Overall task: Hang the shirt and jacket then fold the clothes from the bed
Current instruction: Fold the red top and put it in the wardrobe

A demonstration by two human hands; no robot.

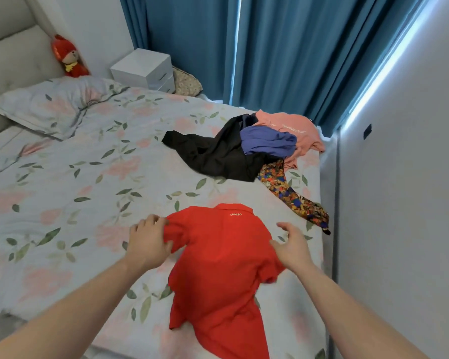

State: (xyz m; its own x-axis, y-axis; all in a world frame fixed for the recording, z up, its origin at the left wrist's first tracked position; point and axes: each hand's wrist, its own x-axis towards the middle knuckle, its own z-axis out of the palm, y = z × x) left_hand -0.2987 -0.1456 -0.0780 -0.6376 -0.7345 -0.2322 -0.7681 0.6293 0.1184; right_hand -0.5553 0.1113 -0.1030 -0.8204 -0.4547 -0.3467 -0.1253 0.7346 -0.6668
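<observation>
Across the frame, bed: the floral-print bed sheet in pale grey with pink blooms and green leaves (70, 182) fills the left and centre and bears all the clothes.

Upper right, pile: 4 loose garments lie heaped together, well apart from the hands: a crumpled black fabric garment (218, 154), a salmon-pink cotton T-shirt (296, 125), a bunched purple-blue cloth piece (267, 139) and a multicoloured patterned strip of fabric (290, 193) trailing toward the bed's right edge.

Lower centre, task's thing: the bright red short-sleeved polo shirt with white lettering below the collar (221, 260) lies back-up, collar toward the pile, hem toward the bottom edge; its long axis runs up and down the frame, straight ahead between the 2 forearms.

Left of the shirt: left hand (147, 243), fingers curled on the bunched left sleeve, gripping it.

Right of the shirt: right hand (290, 248), fingers spread and relaxed, resting at the right sleeve; it holds nothing I can see.

Nearness: both hands sit level at the shoulders, 1 per side, neither nearer.

Judgement: folding seems under way, with the sleeves probably folded inward across that axis next.
</observation>
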